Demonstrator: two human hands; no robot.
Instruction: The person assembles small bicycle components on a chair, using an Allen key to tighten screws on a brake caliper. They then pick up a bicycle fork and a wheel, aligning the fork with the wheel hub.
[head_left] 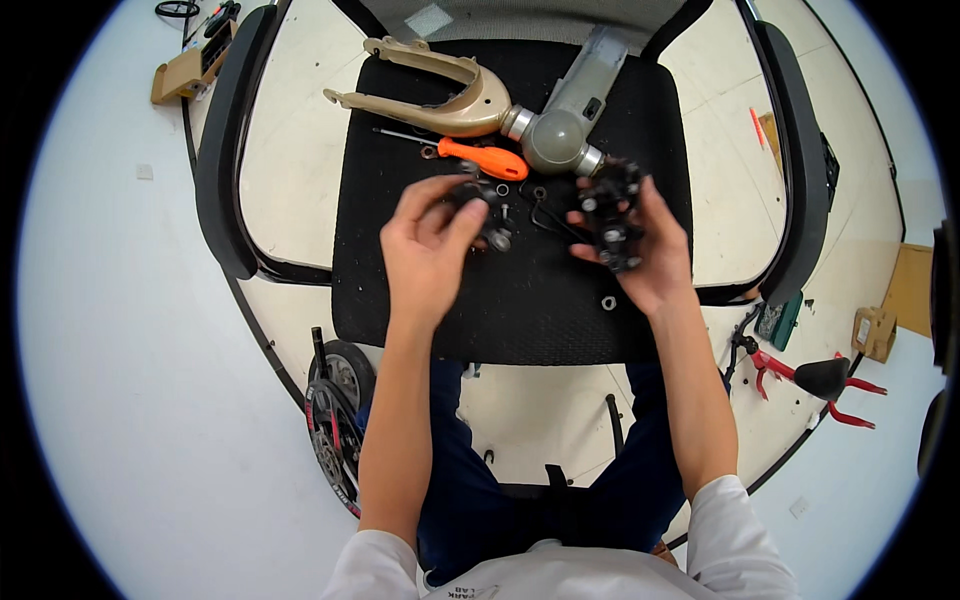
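My left hand [425,240] is closed, thumb and fingers pinching a small dark part with shiny metal bits [492,225]; blur hides its exact kind. In my right hand [662,255] lies a black mechanical part with silver bolt heads [612,215], fingers wrapped round it. A thin black cable [548,218] runs from this part toward the middle of the seat. Between and beyond the hands, an orange-handled screwdriver [490,158] rests on the black chair seat [520,310]. Small rings and a screw lie by my left fingertips. A loose nut [608,303] sits below my right hand.
At the back of the seat lie a gold fork [470,108] and a joined grey tube with a rounded housing [560,140]. Armrests [228,150] flank the seat. On the floor are a wheeled frame [335,420], a red forked part [785,372] and a cardboard box [874,333].
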